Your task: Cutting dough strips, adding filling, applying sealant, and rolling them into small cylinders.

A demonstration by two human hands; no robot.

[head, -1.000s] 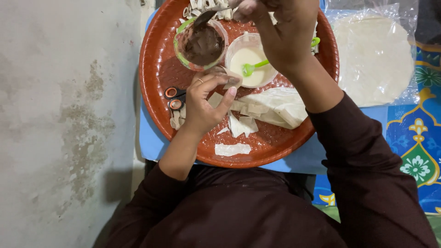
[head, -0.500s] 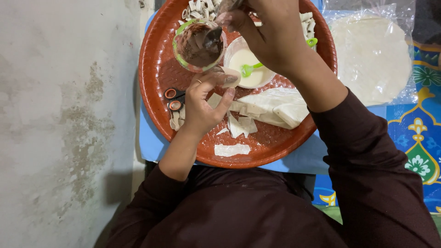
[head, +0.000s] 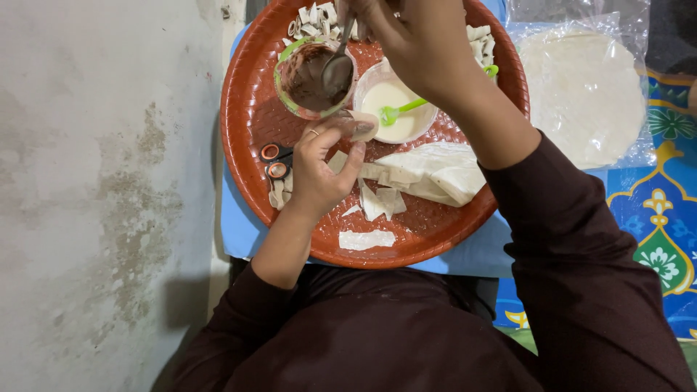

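While the right hand (head: 414,43) holds a spoon (head: 338,69) over the cup (head: 314,78) of dark filling, the left hand (head: 319,170) waits just below the cup with a small pastry piece (head: 361,125) pinched between thumb and fingers. Compared with a second ago, the spoon has come down from the side into the cup, and the left hand has lifted the piece closer to the cup's rim. I judge that filling is being scooped now, to go on this piece.

Right-hand fingers are closed around the spoon handle; the left ones are closed lightly on the piece, which lies at their tips, near the spoon but apart from it.

Around them on the red tray (head: 247,145): a bowl (head: 396,109) of white paste with a green brush, scissors (head: 274,161), cut strips (head: 367,239), and a folded sheet (head: 443,170). Round wrappers (head: 581,94) in plastic lie beside the tray.
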